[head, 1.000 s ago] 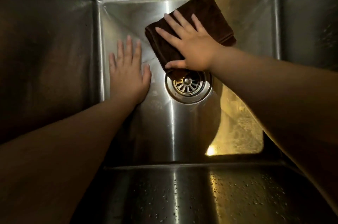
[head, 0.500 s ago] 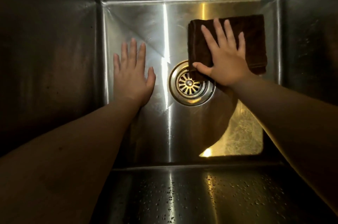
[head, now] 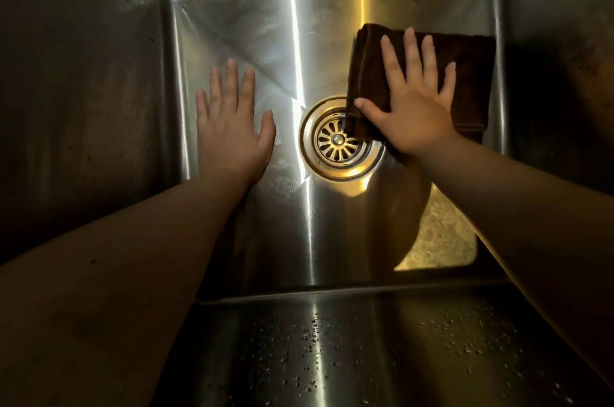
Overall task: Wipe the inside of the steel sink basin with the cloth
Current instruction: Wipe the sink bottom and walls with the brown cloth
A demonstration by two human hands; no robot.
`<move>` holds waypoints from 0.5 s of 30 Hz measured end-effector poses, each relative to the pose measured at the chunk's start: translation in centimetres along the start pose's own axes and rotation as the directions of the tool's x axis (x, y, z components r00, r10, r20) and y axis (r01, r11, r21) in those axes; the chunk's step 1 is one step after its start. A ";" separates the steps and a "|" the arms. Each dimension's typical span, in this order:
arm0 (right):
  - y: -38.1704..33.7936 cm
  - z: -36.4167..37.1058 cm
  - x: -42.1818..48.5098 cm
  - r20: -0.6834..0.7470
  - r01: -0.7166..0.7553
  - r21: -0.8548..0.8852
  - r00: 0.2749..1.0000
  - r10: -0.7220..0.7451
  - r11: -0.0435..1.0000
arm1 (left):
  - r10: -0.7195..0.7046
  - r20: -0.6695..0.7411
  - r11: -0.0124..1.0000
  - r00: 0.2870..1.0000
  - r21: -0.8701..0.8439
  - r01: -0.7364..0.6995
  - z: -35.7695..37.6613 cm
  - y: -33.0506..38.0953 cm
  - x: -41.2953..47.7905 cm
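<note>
Brown cloth (head: 471, 80) farther right, nearer the basin wall (head: 548, 74)

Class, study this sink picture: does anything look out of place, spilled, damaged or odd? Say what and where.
Nothing looks damaged or spilled. Minor points: the cloth, pressed by the right hand, overlaps the drain strainer with one corner, and water droplets speckle the near sink wall.

Your dark-brown folded cloth (head: 471, 74) lies flat on the floor of the steel sink basin (head: 249, 41), by its right wall, one corner overlapping the round drain strainer (head: 335, 140).
</note>
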State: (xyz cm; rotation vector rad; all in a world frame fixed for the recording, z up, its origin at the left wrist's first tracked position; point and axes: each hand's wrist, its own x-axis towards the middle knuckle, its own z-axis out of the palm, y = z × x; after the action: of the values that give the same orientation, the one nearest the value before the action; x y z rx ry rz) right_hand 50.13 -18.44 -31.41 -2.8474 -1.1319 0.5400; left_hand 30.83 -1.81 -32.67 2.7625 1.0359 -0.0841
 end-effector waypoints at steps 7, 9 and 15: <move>-0.2 0.7 -5.0 -0.029 -0.159 -0.013 0.987 0.159 0.987 | -0.001 -0.004 1.000 1.000 -0.008 0.001 -0.1 0.0 0.1; 0.3 -0.1 -4.6 -0.068 -0.044 -0.082 0.997 0.038 0.996 | 0.000 -0.009 1.000 1.000 -0.001 0.000 0.1 -0.1 0.1; 5.6 -3.0 -4.1 0.192 0.687 -0.254 0.725 -0.661 0.680 | 0.005 -0.015 1.000 1.000 -0.003 -0.005 0.3 -0.4 0.2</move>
State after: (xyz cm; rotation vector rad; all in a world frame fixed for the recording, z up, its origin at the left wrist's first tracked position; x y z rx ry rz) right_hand 52.02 -25.02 -28.15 -2.3156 -2.3109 0.4475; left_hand 30.68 -1.48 -33.07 2.7675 1.0312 -0.0618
